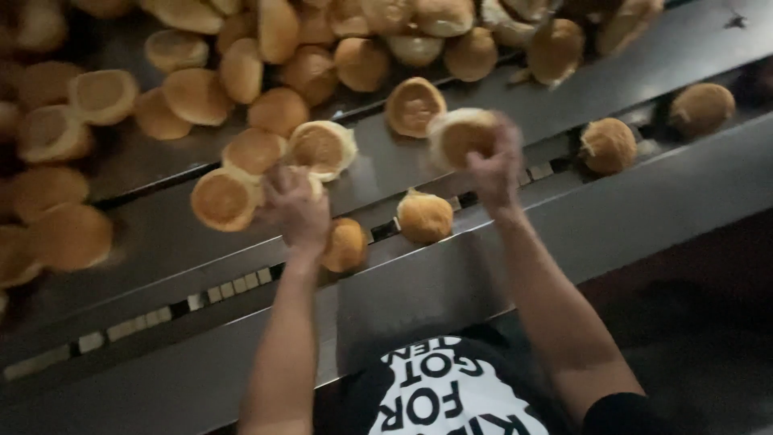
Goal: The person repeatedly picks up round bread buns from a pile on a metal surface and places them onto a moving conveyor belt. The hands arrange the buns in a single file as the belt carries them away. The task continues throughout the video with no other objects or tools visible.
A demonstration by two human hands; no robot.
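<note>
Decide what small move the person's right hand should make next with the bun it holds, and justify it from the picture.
Probably lower the bun in the right hand into the chain channel, in the bare gap between two buns already sitting there.

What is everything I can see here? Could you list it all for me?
Bread rolls: too many to count, golden brown, piled across the upper left and top of the sloped metal surface.
Rolls in the channel: four, golden brown, spaced along the narrow track, one at.
Metal surface: one, grey steel, sloping across the whole view.
Channel track: one, pale segmented links, running diagonally between the steel panels.
Held roll: one, pale underside showing, at centre right.
Shirt: one, black with white lettering, bottom centre.
Left hand: one, among rolls at centre left, blurred.
Right hand: one, gripping the held roll.
</note>
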